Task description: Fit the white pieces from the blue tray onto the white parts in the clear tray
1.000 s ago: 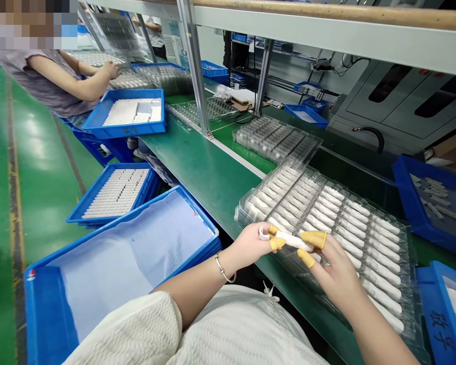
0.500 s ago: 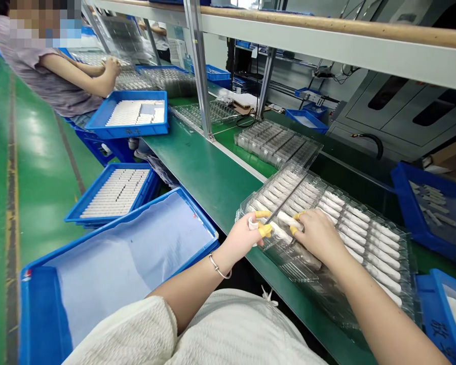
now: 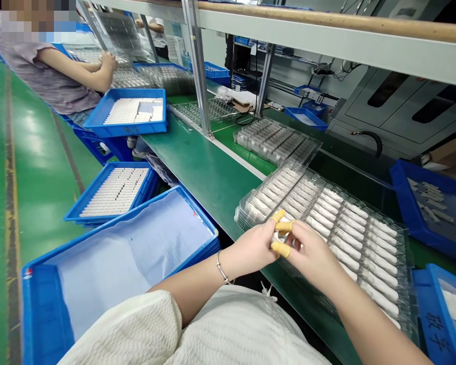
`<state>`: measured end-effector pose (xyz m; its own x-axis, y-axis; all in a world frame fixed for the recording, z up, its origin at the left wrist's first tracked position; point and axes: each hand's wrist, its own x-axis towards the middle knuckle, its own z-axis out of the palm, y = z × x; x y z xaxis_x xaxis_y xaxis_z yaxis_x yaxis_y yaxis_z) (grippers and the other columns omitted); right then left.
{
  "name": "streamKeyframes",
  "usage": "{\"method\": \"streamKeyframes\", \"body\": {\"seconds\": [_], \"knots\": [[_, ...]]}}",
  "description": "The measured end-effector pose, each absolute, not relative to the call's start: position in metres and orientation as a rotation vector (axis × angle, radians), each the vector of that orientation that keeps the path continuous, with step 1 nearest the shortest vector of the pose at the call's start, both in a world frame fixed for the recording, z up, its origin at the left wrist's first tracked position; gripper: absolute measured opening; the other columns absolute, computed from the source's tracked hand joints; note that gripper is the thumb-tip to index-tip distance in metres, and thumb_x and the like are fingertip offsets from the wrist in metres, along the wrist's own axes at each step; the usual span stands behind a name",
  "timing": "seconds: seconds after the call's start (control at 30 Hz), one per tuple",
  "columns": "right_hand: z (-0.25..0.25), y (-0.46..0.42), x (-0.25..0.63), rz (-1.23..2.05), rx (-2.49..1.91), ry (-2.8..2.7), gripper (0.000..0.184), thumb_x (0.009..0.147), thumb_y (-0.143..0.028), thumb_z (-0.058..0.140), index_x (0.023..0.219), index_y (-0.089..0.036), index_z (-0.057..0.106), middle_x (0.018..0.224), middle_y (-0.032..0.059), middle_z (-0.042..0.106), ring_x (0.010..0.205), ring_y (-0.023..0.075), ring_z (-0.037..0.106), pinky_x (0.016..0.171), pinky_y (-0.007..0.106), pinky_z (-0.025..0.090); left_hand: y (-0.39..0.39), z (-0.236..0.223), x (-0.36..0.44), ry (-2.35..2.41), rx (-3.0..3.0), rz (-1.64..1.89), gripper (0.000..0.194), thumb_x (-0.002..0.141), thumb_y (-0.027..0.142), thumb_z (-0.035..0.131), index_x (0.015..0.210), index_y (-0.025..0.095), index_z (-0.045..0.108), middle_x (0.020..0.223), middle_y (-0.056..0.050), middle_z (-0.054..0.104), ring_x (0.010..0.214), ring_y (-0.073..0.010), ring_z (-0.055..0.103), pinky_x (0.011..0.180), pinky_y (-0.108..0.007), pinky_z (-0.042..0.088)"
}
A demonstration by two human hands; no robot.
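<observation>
My left hand [image 3: 256,243] and my right hand [image 3: 307,251] meet over the near left part of a clear plastic tray [image 3: 408,263]. Yellow finger cots cover several of my fingertips. A small white piece [image 3: 280,236] shows between the closed fingers of both hands, mostly hidden by them, so its exact kind is unclear. Rows of slim white tubular pieces [image 3: 349,258] fill the tray's compartments below my hands. The tray rests on a stack of similar clear trays.
Left of me stands a large blue bin [image 3: 167,218] lined with a pale sheet. Past it is a blue tray [image 3: 110,192] of white pieces. Empty-looking clear trays [image 3: 277,139] lie behind mine. A metal post [image 3: 195,66] rises from the green bench [image 3: 197,172]. A co-worker [image 3: 53,76] sits far left.
My right hand has lifted off the tray's pieces and moved left. My left hand has shifted slightly right, so the fingers of both hands now come together around the white piece.
</observation>
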<state>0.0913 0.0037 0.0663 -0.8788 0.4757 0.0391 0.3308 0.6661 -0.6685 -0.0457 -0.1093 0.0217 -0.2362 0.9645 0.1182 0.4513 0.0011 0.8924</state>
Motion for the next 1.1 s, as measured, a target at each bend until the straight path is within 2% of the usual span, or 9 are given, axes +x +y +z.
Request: {"method": "streamKeyframes", "body": {"seconds": [0.17,0.23,0.33,0.43,0.53,0.7,0.9,1.0,1.1], "knots": [[0.059,0.001,0.111,1.346,-0.797,-2.264,0.017,0.088,-0.038,0.064,0.095,-0.023,0.066,0.091,0.0034,0.066,0.081,0.0192,0.063,0.072,0.033,0.051,-0.104,0.025,-0.039,1.579,1.321,1.309,0.078,0.078,0.022,0.067,0.148,0.023,0.032,0.106,-0.006,0.064,0.094,-0.0216,0.062,0.081,-0.034,0.048],[0.054,0.014,0.12,1.511,-0.877,-2.014,0.024,0.084,-0.043,0.07,0.095,-0.023,0.066,0.088,0.003,0.066,0.078,0.0184,0.064,0.072,0.032,0.054,-0.103,0.024,-0.041,1.44,1.148,1.4,0.066,0.078,0.026,0.07,0.139,0.022,0.044,0.098,-0.004,0.063,0.088,-0.0186,0.061,0.078,-0.032,0.048],[0.047,0.027,0.133,1.616,-0.921,-1.842,0.027,0.081,-0.045,0.074,0.092,-0.022,0.066,0.087,0.0023,0.066,0.075,0.0169,0.065,0.073,0.033,0.056,-0.1,0.02,-0.042,1.194,0.946,1.497,0.039,0.076,0.031,0.073,0.109,0.016,0.058,0.084,-0.001,0.058,0.076,-0.0138,0.055,0.071,-0.029,0.045],[0.043,0.028,0.146,1.481,-0.832,-1.955,0.019,0.085,-0.041,0.07,0.091,-0.024,0.065,0.098,0.0045,0.067,0.089,0.0198,0.067,0.078,0.034,0.056,-0.099,0.018,-0.041,1.12,0.88,1.564,0.034,0.073,0.029,0.078,0.099,0.016,0.06,0.083,-0.001,0.058,0.075,-0.0124,0.054,0.071,-0.028,0.044],[0.042,0.023,0.159,1.012,-0.601,-2.273,0.004,0.089,-0.03,0.066,0.092,-0.026,0.065,0.108,0.0057,0.066,0.104,0.0225,0.064,0.086,0.038,0.055,-0.1,0.021,-0.039,1.14,0.918,1.598,0.033,0.073,0.021,0.076,0.103,0.016,0.061,0.091,-0.003,0.063,0.081,-0.0139,0.058,0.078,-0.03,0.046],[0.04,0.021,0.173,0.438,-0.261,-2.509,0.02,0.09,-0.013,0.06,0.104,-0.027,0.064,0.115,0.0086,0.065,0.107,0.0236,0.065,0.089,0.043,0.056,-0.103,0.022,-0.039,1.278,1.111,1.56,0.028,0.081,0.017,0.068,0.109,0.016,0.064,0.109,-0.009,0.068,0.095,-0.0188,0.064,0.087,-0.033,0.05],[0.038,0.02,0.174,0.451,-0.276,-2.5,0.017,0.091,-0.015,0.059,0.103,-0.027,0.063,0.115,0.0087,0.066,0.105,0.0243,0.066,0.087,0.043,0.058,-0.108,0.023,-0.043,1.497,1.406,1.451,0.037,0.085,0.017,0.063,0.122,0.022,0.064,0.115,-0.007,0.069,0.099,-0.0197,0.064,0.091,-0.033,0.05],[0.039,0.019,0.172,0.673,-0.452,-2.434,0.012,0.094,-0.022,0.059,0.104,-0.028,0.062,0.106,0.0051,0.069,0.094,0.0214,0.069,0.078,0.036,0.059,-0.108,0.026,-0.046,1.469,1.574,1.378,0.025,0.089,0.028,0.064,0.112,0.021,0.069,0.102,-0.007,0.07,0.094,-0.0196,0.062,0.087,-0.031,0.048],[0.041,0.02,0.167,0.684,-0.623,-2.429,0.019,0.097,-0.029,0.055,0.115,-0.028,0.061,0.101,0.0043,0.07,0.088,0.0213,0.069,0.071,0.033,0.057,-0.106,0.024,-0.045,1.463,1.511,1.364,0.02,0.088,0.036,0.065,0.092,0.018,0.072,0.087,-0.005,0.066,0.083,-0.0179,0.058,0.077,-0.029,0.045]]}}
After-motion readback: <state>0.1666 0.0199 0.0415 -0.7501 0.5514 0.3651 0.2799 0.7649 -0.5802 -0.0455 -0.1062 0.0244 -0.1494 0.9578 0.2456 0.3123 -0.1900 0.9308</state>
